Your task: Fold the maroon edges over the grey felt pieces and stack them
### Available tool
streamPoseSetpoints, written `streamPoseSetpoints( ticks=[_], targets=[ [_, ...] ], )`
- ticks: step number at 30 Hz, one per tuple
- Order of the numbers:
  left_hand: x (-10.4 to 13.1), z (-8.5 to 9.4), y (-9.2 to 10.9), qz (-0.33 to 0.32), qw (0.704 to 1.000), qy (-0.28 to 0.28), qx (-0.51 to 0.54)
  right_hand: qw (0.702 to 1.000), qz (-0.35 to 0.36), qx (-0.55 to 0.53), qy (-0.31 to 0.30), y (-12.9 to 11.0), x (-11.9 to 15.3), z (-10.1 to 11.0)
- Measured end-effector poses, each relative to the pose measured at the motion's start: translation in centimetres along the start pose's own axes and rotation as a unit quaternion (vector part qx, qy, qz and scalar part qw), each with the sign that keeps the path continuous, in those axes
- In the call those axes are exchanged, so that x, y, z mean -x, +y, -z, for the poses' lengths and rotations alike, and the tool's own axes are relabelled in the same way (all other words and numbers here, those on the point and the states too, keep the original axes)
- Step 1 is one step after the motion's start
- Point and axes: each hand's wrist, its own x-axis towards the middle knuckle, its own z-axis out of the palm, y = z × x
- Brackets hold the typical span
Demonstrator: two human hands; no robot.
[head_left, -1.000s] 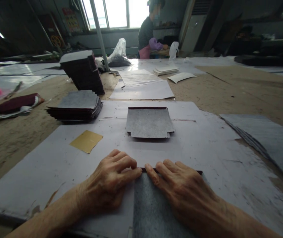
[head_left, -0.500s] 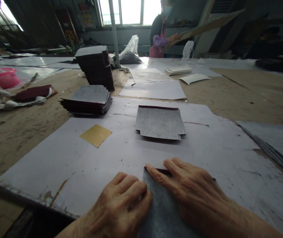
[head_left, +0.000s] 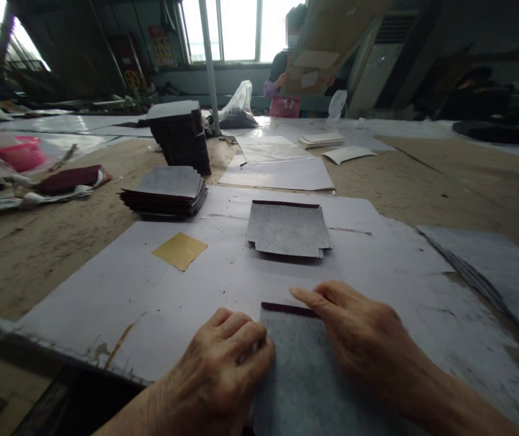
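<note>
Two hands: left hand (head_left: 223,369) and right hand (head_left: 359,342) press flat, ungripped, on one grey sheet (head_left: 304,375). Two grey stacks (one low (head_left: 166,191), one tall (head_left: 180,136)), one gold card (head_left: 180,250) beyond.

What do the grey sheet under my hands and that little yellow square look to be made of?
Grey sheet: looks like matte, fibrous paper or fabric backing, mottled grey, with a dark maroon strip folded over its far edge; possibly a leatherette cover, though I can't be sure. Both the left hand and right hand press on it. Yellow square: thin flat card or paper, matte mustard finish.
</note>
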Motion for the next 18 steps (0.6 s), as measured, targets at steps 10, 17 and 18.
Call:
streamPoseSetpoints(
  ticks=[10,17,18],
  targets=[
    [-1.8,-1.7,-2.7,-0.017,0.984,0.152,-0.09,0.982,-0.157,-0.075,-0.073,-0.3,0.0,1.0],
    [-3.2,-2.5,-3.6,-0.078,0.978,0.108,-0.162,0.986,-0.106,-0.124,-0.036,0.4,1.0,2.0],
    [-2.9,-2.1,-3.7,-0.079,0.979,0.081,-0.169,0.982,-0.121,-0.139,-0.045,0.8,1.4,2.3]
  ],
)
